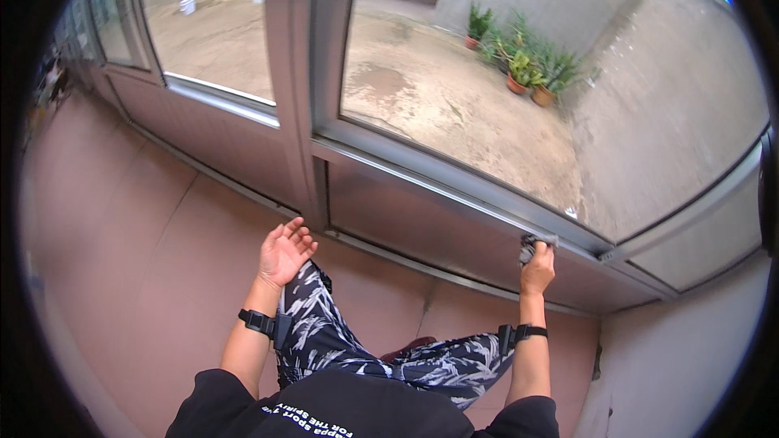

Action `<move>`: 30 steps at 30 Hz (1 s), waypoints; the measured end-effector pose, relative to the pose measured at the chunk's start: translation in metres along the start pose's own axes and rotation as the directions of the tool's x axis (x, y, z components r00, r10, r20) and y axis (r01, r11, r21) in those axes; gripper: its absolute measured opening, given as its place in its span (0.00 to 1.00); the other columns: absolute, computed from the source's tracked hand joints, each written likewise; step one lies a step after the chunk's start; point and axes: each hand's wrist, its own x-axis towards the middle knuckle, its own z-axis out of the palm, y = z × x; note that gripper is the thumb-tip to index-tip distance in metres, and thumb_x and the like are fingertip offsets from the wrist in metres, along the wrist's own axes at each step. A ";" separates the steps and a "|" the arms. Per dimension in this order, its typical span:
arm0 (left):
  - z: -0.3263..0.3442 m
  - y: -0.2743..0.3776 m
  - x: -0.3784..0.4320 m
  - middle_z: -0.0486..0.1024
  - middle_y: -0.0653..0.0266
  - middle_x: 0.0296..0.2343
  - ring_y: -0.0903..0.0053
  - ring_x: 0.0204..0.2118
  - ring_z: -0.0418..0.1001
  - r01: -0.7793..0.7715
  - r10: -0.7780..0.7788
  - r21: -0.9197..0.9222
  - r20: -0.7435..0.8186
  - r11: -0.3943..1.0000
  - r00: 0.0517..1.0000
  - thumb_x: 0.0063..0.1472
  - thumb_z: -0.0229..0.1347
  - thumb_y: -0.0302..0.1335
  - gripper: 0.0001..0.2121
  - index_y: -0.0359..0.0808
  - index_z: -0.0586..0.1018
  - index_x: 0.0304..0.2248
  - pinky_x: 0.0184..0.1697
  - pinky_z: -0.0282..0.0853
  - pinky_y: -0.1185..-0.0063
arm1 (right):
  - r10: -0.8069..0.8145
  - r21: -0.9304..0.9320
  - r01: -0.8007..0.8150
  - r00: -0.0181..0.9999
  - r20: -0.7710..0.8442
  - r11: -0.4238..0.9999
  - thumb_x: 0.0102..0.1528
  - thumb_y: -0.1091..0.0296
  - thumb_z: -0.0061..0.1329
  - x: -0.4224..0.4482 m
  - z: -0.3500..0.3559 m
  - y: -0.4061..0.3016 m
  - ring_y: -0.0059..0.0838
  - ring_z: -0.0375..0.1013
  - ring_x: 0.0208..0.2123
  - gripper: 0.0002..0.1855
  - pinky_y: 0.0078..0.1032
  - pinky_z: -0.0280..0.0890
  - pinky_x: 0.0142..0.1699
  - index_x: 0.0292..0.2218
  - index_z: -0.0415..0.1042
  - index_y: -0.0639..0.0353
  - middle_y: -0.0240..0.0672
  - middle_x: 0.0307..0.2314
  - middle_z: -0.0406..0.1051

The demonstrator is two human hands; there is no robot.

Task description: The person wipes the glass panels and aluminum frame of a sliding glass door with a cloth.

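Note:
My right hand grips a grey cloth, which lies against the metal window frame's lower rail near its right end. Below that rail is a smooth lower panel. My left hand is empty, palm up with the fingers apart and slightly curled, over my left knee, close to the foot of the upright post. Each forearm wears a black strap with a small device.
A glass pane shows a yard with potted plants and a concrete wall. A white wall stands at the right, meeting the tiled floor. Another window section extends left.

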 end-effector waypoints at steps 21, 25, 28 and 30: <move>0.028 0.005 0.011 0.62 0.61 0.48 0.74 0.49 0.62 -0.030 -0.013 0.524 0.077 0.851 0.997 0.58 0.50 0.32 0.27 0.37 0.56 0.55 0.52 0.58 0.74 | -0.230 0.855 -0.134 0.932 0.280 0.501 0.45 0.75 0.50 0.056 0.021 -0.302 0.43 0.70 0.35 0.13 0.31 0.64 0.39 0.35 0.64 0.60 0.45 0.31 0.69; 0.064 0.002 0.023 0.62 0.65 0.46 0.79 0.48 0.61 -0.272 0.178 0.675 0.208 0.686 0.962 0.59 0.50 0.32 0.24 0.35 0.57 0.53 0.51 0.57 0.78 | -0.674 0.915 -0.383 0.642 0.364 0.129 0.43 0.77 0.47 0.073 -0.018 -0.345 0.25 0.66 0.35 0.18 0.22 0.62 0.41 0.38 0.63 0.61 0.36 0.30 0.67; 0.052 -0.008 0.032 0.65 0.67 0.43 0.80 0.46 0.62 -0.329 0.268 0.655 0.196 0.680 0.943 0.59 0.50 0.28 0.20 0.34 0.61 0.50 0.50 0.58 0.81 | -0.801 0.817 -0.576 0.486 0.350 0.007 0.46 0.66 0.46 0.071 -0.023 -0.346 0.23 0.61 0.40 0.22 0.20 0.61 0.41 0.45 0.62 0.59 0.33 0.38 0.64; 0.038 -0.008 0.033 0.63 0.67 0.44 0.81 0.47 0.61 -0.335 0.293 0.775 0.202 0.536 0.935 0.59 0.49 0.27 0.20 0.34 0.61 0.50 0.50 0.58 0.80 | -0.796 0.711 -0.685 0.336 0.504 0.162 0.48 0.65 0.45 0.074 -0.041 -0.334 0.21 0.61 0.40 0.24 0.21 0.61 0.42 0.47 0.61 0.59 0.31 0.39 0.63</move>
